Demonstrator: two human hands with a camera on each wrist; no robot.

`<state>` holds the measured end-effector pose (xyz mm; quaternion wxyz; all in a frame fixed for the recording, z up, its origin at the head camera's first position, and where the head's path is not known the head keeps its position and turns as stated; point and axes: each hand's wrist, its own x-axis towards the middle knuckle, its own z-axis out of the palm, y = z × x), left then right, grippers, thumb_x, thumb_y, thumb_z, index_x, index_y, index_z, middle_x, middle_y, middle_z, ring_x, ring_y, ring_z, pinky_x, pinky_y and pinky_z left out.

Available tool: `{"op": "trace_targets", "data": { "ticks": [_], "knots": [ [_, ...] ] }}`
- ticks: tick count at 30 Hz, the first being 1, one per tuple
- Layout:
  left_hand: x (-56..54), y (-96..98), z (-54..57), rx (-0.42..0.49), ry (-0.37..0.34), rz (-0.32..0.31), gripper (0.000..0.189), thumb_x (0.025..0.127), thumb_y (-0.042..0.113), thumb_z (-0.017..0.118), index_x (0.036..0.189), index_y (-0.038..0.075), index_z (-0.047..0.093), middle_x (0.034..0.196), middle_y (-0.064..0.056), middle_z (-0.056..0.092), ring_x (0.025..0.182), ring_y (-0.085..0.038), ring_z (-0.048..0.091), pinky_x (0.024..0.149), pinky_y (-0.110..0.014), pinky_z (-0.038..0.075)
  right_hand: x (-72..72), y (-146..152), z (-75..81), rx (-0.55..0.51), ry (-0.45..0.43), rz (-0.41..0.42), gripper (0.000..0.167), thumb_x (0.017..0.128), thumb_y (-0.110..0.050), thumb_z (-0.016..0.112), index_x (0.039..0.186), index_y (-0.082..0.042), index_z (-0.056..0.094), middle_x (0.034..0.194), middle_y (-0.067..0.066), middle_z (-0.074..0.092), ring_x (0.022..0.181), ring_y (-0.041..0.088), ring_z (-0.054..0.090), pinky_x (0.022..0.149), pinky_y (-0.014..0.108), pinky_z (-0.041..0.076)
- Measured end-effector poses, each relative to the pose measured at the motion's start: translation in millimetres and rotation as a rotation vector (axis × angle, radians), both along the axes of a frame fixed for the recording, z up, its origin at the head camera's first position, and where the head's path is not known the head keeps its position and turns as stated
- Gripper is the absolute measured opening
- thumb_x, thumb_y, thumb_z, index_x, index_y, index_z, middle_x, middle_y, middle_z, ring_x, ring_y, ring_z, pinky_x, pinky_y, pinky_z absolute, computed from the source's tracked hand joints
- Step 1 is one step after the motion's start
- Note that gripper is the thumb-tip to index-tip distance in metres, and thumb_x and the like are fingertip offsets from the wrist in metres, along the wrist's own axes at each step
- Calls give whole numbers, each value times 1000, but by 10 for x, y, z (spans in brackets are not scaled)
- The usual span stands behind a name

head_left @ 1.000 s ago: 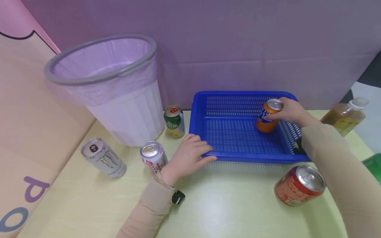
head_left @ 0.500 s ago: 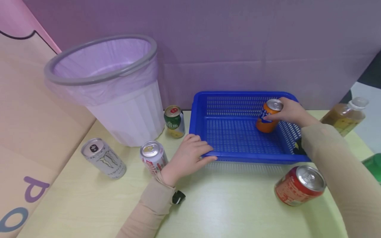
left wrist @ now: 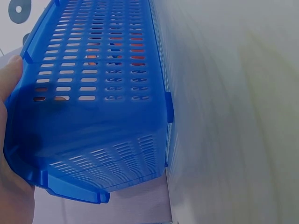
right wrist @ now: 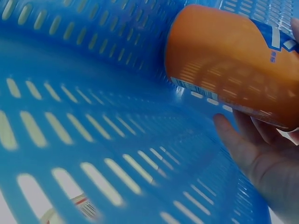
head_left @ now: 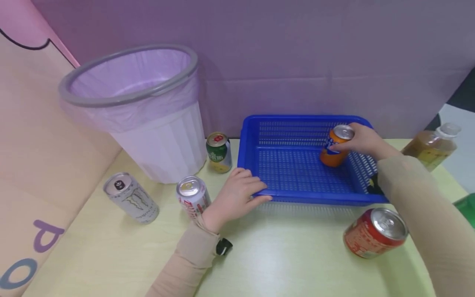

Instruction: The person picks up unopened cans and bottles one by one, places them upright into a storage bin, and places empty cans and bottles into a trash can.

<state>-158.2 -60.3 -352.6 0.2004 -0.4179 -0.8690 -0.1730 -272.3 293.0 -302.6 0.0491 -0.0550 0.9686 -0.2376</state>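
Note:
An orange soda can (head_left: 331, 159) stands at the right end of a blue plastic basket (head_left: 319, 199). My right hand (head_left: 365, 142) grips it near the top, thumb across the blue label. In the right wrist view the can (right wrist: 219, 60) is close to the perforated basket wall, with fingers (right wrist: 261, 158) along its lower side. At the basket's front left corner, my left hand (head_left: 235, 198) holds the rim. The left wrist view has the thumb (left wrist: 11, 72) at the rim and the basket's slotted outside (left wrist: 88, 121). The right sleeve covers the basket's front right corner.
A white bin (head_left: 159, 140) with a purple liner stands back left. Around it are a green-and-gold can (head_left: 219, 154), a grey can (head_left: 135, 202) and a white can (head_left: 191, 200). A red can (head_left: 367, 237) stands front right; a bottle (head_left: 430, 148) is beyond the right arm.

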Motion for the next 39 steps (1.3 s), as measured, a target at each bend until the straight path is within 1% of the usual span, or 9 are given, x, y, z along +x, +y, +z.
{"op": "trace_targets", "data": {
  "ticks": [4, 12, 16, 20, 25, 31, 35, 39],
  "knots": [
    [5, 8, 4, -13, -10, 8, 26, 90, 40, 60, 95, 17, 70, 86, 8, 68, 80, -11, 51, 87, -32, 36, 2, 12, 17, 8, 1, 16, 76, 77, -43, 76, 117, 13, 44, 111, 33, 54, 94, 41, 55, 81, 54, 45],
    [0, 13, 10, -19, -5, 11, 25, 90, 39, 60, 96, 17, 70, 86, 8, 68, 80, -10, 50, 87, -31, 37, 8, 13, 59, 14, -20, 23, 78, 77, -44, 75, 118, 14, 44, 112, 34, 54, 95, 42, 56, 83, 56, 45],
    [-3, 17, 6, -16, -1, 9, 25, 90, 40, 60, 95, 17, 70, 86, 9, 68, 79, -10, 50, 87, -31, 37, 15, 14, 113, 18, -35, 27, 81, 78, -45, 74, 123, 15, 41, 117, 35, 51, 100, 44, 53, 87, 59, 43],
    [-3, 16, -4, -17, -2, 10, 25, 90, 40, 60, 95, 17, 70, 86, 9, 68, 79, -10, 50, 87, -31, 37, 18, 14, 213, 21, -50, 26, 80, 82, -44, 70, 128, 14, 38, 123, 38, 46, 107, 48, 49, 91, 62, 40],
    [1, 9, -7, -19, -15, 12, 25, 90, 39, 60, 95, 18, 70, 85, 9, 68, 79, -10, 50, 87, -31, 36, 26, 45, 324, 28, -80, 23, 75, 86, -48, 63, 127, 11, 40, 126, 38, 43, 110, 50, 44, 92, 64, 36],
    [-7, 5, -20, -14, -5, 6, 26, 90, 40, 60, 96, 17, 70, 86, 8, 68, 79, -11, 50, 87, -31, 37, 40, 107, 420, 71, -52, 36, 67, 91, -43, 58, 126, 12, 42, 123, 42, 45, 109, 52, 46, 91, 63, 37],
    [-4, 3, -15, -14, -2, 6, 25, 90, 39, 59, 96, 17, 70, 86, 8, 68, 79, -11, 50, 86, -31, 37, 65, 130, 465, 65, -31, 30, 60, 94, -40, 52, 123, 13, 45, 122, 41, 46, 108, 52, 47, 91, 64, 36],
    [-6, 7, -13, -16, -5, 8, 25, 90, 39, 59, 96, 17, 70, 85, 8, 68, 79, -11, 50, 87, -31, 37, 96, 156, 519, 29, -29, 29, 56, 98, -37, 43, 125, 12, 45, 123, 39, 47, 107, 50, 49, 90, 62, 40]
  ]
}}
